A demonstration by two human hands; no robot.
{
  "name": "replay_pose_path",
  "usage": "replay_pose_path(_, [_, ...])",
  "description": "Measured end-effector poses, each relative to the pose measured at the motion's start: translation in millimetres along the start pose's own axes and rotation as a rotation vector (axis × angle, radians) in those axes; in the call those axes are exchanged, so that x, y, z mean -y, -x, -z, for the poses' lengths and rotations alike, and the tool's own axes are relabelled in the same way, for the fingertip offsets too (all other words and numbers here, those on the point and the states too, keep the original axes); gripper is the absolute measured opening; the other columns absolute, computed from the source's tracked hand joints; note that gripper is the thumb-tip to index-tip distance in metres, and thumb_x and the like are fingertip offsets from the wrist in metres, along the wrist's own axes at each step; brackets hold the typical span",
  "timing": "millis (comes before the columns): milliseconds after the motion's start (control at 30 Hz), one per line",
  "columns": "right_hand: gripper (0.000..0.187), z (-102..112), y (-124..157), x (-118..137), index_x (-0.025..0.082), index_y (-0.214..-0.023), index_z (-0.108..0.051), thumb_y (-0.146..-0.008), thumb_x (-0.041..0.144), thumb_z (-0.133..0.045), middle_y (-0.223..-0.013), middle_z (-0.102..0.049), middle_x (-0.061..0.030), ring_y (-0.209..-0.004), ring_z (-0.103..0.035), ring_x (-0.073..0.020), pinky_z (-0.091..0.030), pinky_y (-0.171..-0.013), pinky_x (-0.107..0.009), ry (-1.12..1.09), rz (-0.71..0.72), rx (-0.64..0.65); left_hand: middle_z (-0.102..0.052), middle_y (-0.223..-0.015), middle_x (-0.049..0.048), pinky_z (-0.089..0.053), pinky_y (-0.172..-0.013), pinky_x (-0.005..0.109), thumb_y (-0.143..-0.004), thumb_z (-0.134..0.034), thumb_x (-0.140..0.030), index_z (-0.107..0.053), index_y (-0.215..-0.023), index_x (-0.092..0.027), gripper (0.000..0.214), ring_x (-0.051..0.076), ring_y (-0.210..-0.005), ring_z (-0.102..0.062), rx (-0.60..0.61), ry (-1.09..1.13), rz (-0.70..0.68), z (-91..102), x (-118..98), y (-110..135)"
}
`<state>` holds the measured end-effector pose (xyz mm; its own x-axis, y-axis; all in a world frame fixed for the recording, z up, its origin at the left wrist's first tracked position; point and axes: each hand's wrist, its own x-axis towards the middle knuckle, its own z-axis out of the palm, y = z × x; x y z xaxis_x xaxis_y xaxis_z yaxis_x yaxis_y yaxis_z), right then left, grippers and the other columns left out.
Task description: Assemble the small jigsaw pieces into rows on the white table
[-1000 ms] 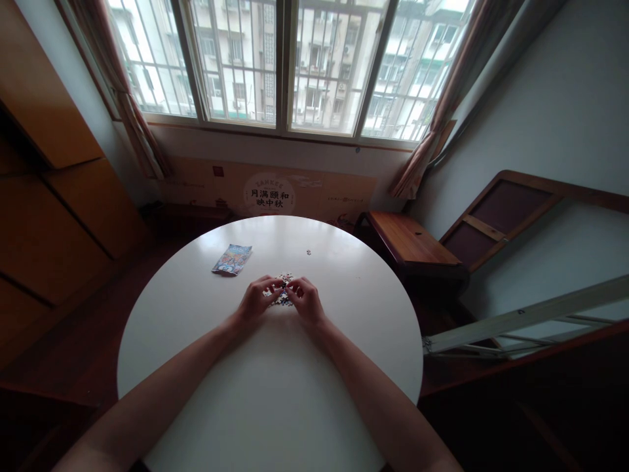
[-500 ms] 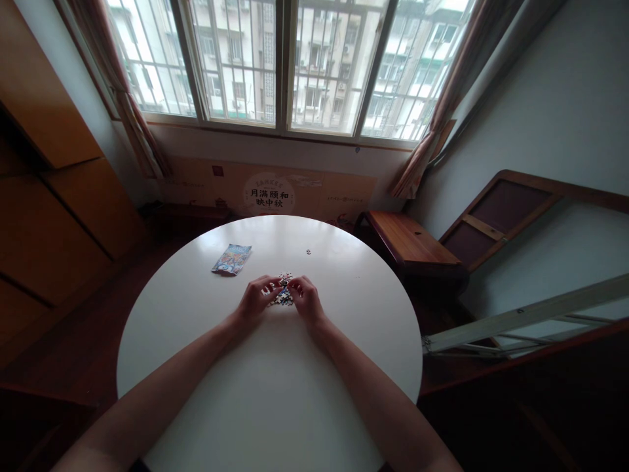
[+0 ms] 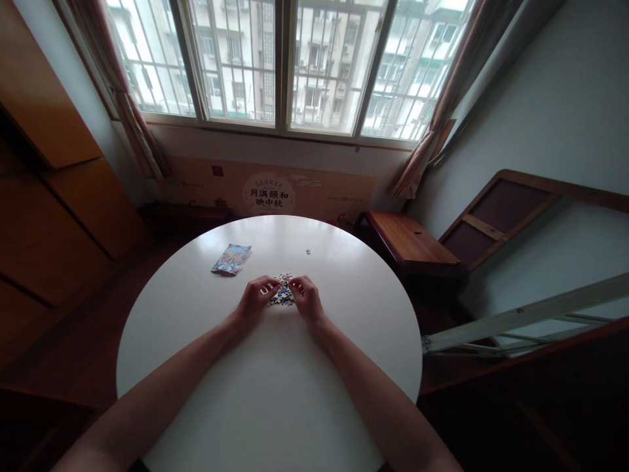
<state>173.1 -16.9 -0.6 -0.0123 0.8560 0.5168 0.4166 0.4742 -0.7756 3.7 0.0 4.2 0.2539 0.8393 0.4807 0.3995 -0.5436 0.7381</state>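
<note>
A small heap of colourful jigsaw pieces (image 3: 284,293) lies in the middle of a round white table (image 3: 206,367). My left hand (image 3: 256,298) rests on the heap's left side with its fingers curled over the pieces. On the right side, my right hand (image 3: 307,296) has its fingertips pinched together at the heap's top edge. What each hand grips is too small to make out. The two hands nearly touch above the heap.
A colourful printed packet (image 3: 231,259) lies on the table at the far left of the hands. One loose puzzle piece (image 3: 308,252) sits farther back. A wooden side table (image 3: 410,239) stands to the right, and wooden cabinets (image 3: 59,216) are on the left.
Both hands stay at the heap; only the fingertips have shifted slightly, the right one moving up to the heap's top edge.
</note>
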Motion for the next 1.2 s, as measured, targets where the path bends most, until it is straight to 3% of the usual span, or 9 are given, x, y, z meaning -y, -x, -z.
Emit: replay_pose_path(1200, [0.011, 0.2, -0.5, 0.6, 0.018, -0.084, -0.064, -0.082, 0.023, -0.054, -0.078, -0.059, -0.0027, -0.064, -0.055, -0.0129, -0.046, -0.061, -0.024, -0.001, -0.023, 0.019, -0.066, -0.076, 0.0029, -0.048, -0.059, 0.024, -0.081, -0.058, -0.033, -0.067, -0.080, -0.017, 0.018, 0.013, -0.064, -0.059, 0.027, -0.006, -0.002, 0.5, -0.1, 0.8])
